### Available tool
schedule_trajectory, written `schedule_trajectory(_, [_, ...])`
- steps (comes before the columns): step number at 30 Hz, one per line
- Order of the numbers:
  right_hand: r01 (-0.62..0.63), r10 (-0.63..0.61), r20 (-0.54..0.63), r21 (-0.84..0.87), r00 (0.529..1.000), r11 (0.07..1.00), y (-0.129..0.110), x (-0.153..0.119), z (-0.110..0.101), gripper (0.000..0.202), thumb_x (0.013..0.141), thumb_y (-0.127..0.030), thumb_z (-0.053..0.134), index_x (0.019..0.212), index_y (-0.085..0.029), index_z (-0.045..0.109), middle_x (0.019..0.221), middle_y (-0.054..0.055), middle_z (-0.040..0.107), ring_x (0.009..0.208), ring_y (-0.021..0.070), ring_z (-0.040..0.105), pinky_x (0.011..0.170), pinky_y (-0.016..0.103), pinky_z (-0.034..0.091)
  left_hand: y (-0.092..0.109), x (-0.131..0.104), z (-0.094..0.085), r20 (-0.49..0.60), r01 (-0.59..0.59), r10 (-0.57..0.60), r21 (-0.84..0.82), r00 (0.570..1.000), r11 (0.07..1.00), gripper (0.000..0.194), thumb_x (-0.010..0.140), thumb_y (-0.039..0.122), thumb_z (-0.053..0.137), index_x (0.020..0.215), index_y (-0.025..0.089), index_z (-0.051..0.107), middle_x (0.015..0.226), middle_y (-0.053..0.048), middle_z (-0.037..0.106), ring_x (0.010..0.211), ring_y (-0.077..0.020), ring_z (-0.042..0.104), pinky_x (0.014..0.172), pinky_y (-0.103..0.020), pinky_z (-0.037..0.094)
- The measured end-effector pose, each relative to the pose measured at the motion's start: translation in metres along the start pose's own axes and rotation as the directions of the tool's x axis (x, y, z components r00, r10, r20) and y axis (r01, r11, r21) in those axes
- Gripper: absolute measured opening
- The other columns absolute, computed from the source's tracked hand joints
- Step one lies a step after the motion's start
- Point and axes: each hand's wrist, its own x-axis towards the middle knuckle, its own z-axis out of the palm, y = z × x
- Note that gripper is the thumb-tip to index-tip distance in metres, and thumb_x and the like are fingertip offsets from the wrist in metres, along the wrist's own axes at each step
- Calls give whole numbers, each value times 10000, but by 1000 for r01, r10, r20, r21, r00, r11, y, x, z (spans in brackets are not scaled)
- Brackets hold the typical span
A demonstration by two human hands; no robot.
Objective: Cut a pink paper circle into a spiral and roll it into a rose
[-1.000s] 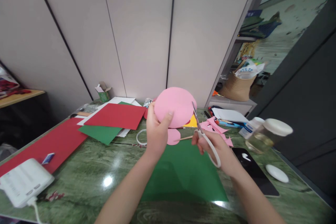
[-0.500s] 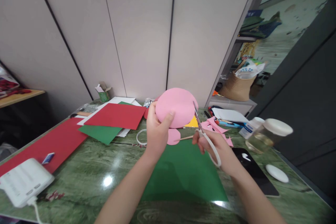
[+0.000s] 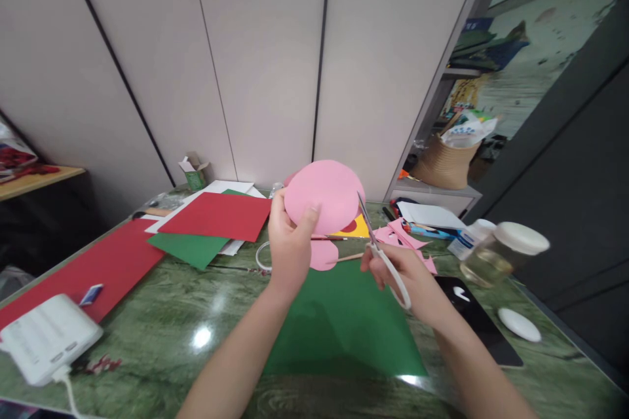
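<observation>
A rounded piece of pink paper (image 3: 327, 193) is pinched between the thumb and fingers of my left hand (image 3: 289, 242), held up above the table. My right hand (image 3: 400, 272) grips white-handled scissors (image 3: 377, 242), whose blades point up at the paper's right edge. Whether the blades are cutting into it I cannot tell. Below the raised paper lies a smaller pink paper shape (image 3: 324, 255), beside a thin wooden stick (image 3: 350, 257). A green sheet (image 3: 348, 327) lies flat under both hands.
Pink scraps (image 3: 400, 236) lie to the right, near a black phone (image 3: 476, 321), a white oval case (image 3: 519, 325) and a lidded jar (image 3: 501, 252). Red sheets (image 3: 216, 216) overlap white and green paper on the left. A white power bank (image 3: 52, 337) sits at the front left.
My left hand and the pink paper have shifted slightly left and up, showing more of the yellow piece behind. The scissors have moved slightly left, still by the paper's right edge.
</observation>
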Motion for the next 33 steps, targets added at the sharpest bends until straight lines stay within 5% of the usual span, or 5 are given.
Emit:
schedule_trajectory(21, [85, -82, -58, 52, 995, 995, 4, 1, 9, 462, 862, -598, 412, 702, -176, 509, 584, -16, 458, 557, 131, 410, 537, 258, 310, -2, -4, 2, 76, 63, -60, -38, 995, 997, 234, 788, 282, 623, 983, 216, 514, 952, -33, 569, 887, -154, 559, 768, -272, 494])
schedule_trajectory(33, [50, -48, -31, 55, 998, 997, 0, 1, 9, 441, 874, -566, 407, 657, -187, 466, 568, -26, 431, 550, 129, 419, 516, 246, 325, 0, -2, 2, 5, 0, 0, 26, 1000, 1000, 292, 762, 336, 635, 998, 201, 527, 994, -63, 582, 958, -202, 576, 819, -334, 510])
